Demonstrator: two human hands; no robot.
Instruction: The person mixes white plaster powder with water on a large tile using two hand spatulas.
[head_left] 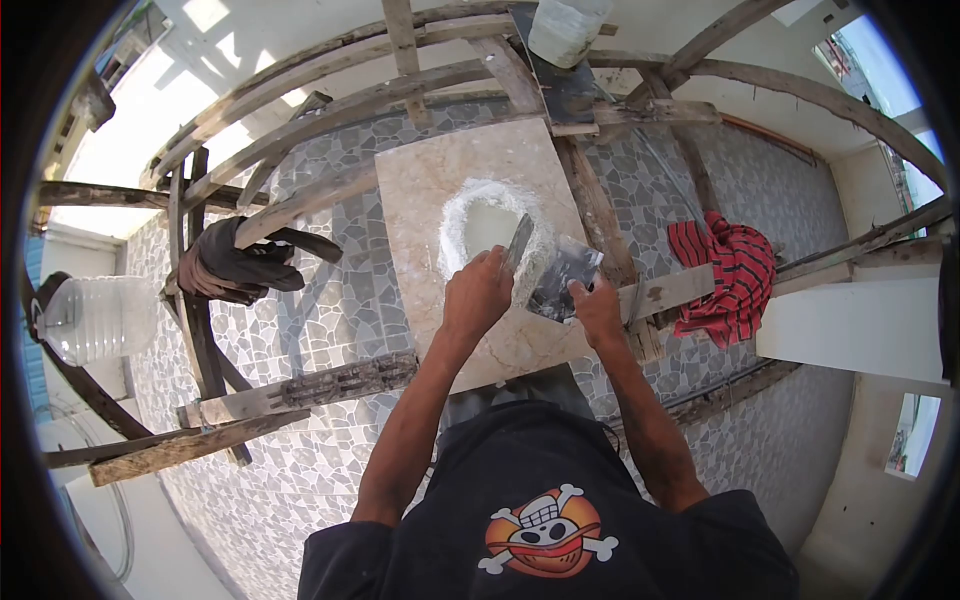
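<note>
Scraper [518,243] gripped in left hand [478,295], grey blade [565,275] pinched in right hand [598,310], white powder ring [452,222] on tile [420,190]

Beneath me spreads grey pebble-patterned tiling [330,290], crossed by the rough wooden beams [300,390] of a scaffold. Hard sunlight strikes the white surface [130,150] at the upper left, and a window [850,60] shows blue sky at the upper right. A red striped cloth [735,275] hangs over a beam on the right.
</note>
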